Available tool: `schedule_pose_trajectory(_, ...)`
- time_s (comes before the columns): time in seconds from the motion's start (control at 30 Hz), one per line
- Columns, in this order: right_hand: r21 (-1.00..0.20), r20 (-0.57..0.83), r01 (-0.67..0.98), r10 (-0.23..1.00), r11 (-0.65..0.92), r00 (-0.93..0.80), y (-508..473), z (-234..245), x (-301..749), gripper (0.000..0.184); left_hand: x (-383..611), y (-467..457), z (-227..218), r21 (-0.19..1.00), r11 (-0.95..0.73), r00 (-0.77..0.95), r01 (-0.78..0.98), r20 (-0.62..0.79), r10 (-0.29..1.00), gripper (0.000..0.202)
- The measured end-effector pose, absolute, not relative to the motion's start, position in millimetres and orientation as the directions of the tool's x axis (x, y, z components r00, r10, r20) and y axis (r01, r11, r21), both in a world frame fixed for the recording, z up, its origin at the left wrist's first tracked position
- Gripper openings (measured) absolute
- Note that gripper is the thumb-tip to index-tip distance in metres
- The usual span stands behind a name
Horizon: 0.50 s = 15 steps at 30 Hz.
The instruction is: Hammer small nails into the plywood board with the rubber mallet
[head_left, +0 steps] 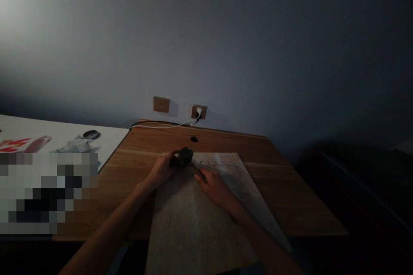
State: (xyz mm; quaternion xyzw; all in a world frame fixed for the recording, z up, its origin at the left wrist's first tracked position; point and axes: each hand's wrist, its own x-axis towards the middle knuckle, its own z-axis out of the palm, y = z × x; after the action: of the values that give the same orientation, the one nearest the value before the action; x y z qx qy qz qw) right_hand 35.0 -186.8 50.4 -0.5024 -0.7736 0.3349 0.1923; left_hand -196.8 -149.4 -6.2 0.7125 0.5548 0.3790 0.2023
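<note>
A mallet with a dark, rounded head (185, 157) is held above the far end of a pale wooden board (190, 219). My left hand (163, 167) is closed around the left side of the head, its fingers partly hidden behind it. The short handle slants down to the right from the head into my right hand (214, 184), which is closed around it. A row of several small holes (208, 162) runs along the board's far edge, just beyond my right hand. The dim light hides finer detail of the mallet.
The board lies on a brown wooden desk (287, 197) and overhangs its front edge. A cable hole (194, 139) and cables (161, 126) leading to a wall socket (199, 111) are at the back. On the white table (109, 137) at left lies crumpled plastic (75, 145).
</note>
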Motion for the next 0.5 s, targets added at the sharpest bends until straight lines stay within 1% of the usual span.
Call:
schedule_pose_trajectory(0.07,-0.774,-0.084,0.601,0.908,0.2,-0.411,-191,51,36,0.027,-197,-148,-6,0.681,-0.315,0.11,0.661,0.328,0.938,0.05)
schedule_pose_trajectory(0.13,-0.839,-0.158,0.537,0.906,0.087,-0.394,-199,51,43,0.032,-197,-151,-6,0.649,-0.347,0.129,0.677,0.36,0.924,0.043)
schedule_pose_trajectory(0.23,-0.907,-0.252,0.408,0.913,-0.107,-0.321,-220,52,66,0.049,-200,-166,-6,0.55,-0.416,0.162,0.725,0.451,0.878,0.04)
schedule_pose_trajectory(0.27,-0.926,-0.271,0.334,0.924,-0.174,-0.27,-228,52,76,0.053,-200,-175,-6,0.501,-0.433,0.18,0.75,0.475,0.861,0.042)
schedule_pose_trajectory(0.3,-0.945,-0.304,0.186,0.931,-0.269,-0.2,-235,52,86,0.057,-201,-186,-8,0.451,-0.446,0.203,0.773,0.49,0.848,0.041)
schedule_pose_trajectory(0.33,-0.944,-0.328,0.076,0.936,-0.32,-0.131,-243,52,96,0.063,-201,-197,-9,0.404,-0.456,0.227,0.793,0.498,0.837,0.04)
schedule_pose_trajectory(0.4,-0.93,-0.36,-0.07,0.933,-0.361,-0.024,-254,48,112,0.075,-203,-221,-12,0.322,-0.47,0.274,0.822,0.499,0.822,0.04)
schedule_pose_trajectory(0.43,-0.926,-0.368,-0.106,0.93,-0.363,0.027,-259,44,118,0.077,-204,-232,-14,0.293,-0.476,0.294,0.829,0.495,0.817,0.041)
schedule_pose_trajectory(0.5,-0.917,-0.386,-0.149,0.917,-0.369,0.105,-266,36,124,0.074,-208,-253,-17,0.253,-0.485,0.31,0.837,0.513,0.801,0.043)
